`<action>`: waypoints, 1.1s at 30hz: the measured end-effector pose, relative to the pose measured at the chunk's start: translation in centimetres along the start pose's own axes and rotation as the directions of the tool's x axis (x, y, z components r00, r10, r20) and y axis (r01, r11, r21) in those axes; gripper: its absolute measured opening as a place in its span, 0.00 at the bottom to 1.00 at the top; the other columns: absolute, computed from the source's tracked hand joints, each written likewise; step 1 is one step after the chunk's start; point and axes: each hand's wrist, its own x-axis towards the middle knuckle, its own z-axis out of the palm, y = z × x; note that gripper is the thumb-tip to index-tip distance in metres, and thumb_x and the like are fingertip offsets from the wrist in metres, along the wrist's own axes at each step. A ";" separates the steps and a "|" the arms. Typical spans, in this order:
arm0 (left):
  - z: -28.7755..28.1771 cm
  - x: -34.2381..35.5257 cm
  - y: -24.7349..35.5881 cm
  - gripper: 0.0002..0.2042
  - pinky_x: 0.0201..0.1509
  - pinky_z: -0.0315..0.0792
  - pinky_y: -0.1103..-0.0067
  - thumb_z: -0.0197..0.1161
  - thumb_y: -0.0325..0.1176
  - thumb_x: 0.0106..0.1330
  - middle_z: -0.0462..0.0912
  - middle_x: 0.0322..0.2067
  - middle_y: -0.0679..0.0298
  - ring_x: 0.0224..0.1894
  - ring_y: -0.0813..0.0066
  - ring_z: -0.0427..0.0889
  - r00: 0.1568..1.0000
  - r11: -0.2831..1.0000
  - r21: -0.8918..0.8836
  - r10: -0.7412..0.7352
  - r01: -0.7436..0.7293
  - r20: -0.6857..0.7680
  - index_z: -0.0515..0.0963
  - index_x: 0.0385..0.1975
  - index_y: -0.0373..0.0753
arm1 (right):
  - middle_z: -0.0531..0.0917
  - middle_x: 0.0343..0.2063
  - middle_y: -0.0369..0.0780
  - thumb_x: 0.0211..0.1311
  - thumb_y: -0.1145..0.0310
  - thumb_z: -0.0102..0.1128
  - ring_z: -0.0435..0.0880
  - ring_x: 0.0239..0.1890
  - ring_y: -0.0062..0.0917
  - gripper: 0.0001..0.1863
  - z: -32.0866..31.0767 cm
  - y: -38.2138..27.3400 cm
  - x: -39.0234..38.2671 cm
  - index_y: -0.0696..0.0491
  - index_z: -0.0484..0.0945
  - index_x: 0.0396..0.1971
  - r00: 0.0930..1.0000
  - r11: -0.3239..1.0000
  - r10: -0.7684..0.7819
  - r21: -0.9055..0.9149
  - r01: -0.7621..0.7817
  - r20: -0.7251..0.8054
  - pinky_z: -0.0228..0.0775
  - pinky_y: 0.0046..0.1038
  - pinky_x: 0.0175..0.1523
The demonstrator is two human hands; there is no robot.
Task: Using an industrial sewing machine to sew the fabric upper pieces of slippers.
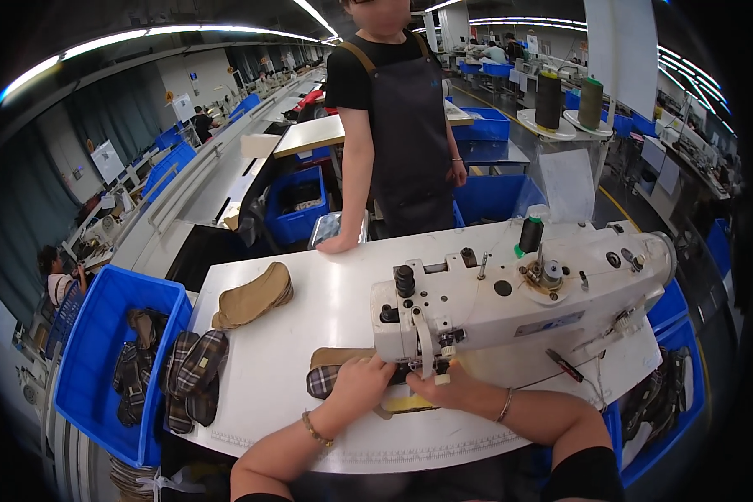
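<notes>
A plaid shoe upper lies beside a tan sole piece on the white table, at the needle end of a white sewing machine. My left hand is closed over the plaid upper's right part, its fingertips close to the needle area. On the other side of the needle, my right hand has its fingers bent in at the work's edge. The machine head and my hands hide the stitching spot. A yellow strip shows just below my right hand.
A stack of tan sole pieces sits at the table's far left, with plaid uppers at its left edge. Blue bins stand left and right. Thread snips lie right. A person leans one hand on the far edge.
</notes>
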 end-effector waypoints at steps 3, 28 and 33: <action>-0.1 0.1 0.0 0.14 0.37 0.75 0.72 0.68 0.39 0.51 0.81 0.26 0.63 0.32 0.65 0.83 0.999 1.000 -0.021 0.008 -0.009 -0.034 0.80 0.35 0.42 | 0.85 0.33 0.38 0.61 0.62 0.58 0.85 0.36 0.31 0.16 2.7 1.3 -0.1 0.51 0.78 0.47 0.943 0.968 -0.214 -0.186 0.170 -0.255 0.77 0.30 0.40; -0.2 -0.1 1.0 0.16 0.37 0.77 0.73 0.69 0.41 0.50 0.82 0.31 0.64 0.33 0.66 0.84 0.999 0.999 0.002 -0.047 0.047 -0.003 0.80 0.37 0.43 | 0.83 0.28 0.36 0.54 0.73 0.59 0.85 0.27 0.29 0.10 2.7 1.6 0.0 0.51 0.80 0.38 0.932 0.989 -0.112 0.054 0.139 -0.346 0.78 0.28 0.31; 0.2 -0.2 0.7 0.15 0.38 0.77 0.72 0.68 0.41 0.51 0.82 0.31 0.64 0.33 0.67 0.84 0.998 0.998 0.034 -0.052 0.051 0.022 0.80 0.35 0.42 | 0.82 0.29 0.34 0.54 0.72 0.59 0.85 0.27 0.28 0.11 1.4 1.2 -0.3 0.51 0.80 0.38 0.941 0.947 -0.275 -0.224 0.230 -0.199 0.78 0.28 0.29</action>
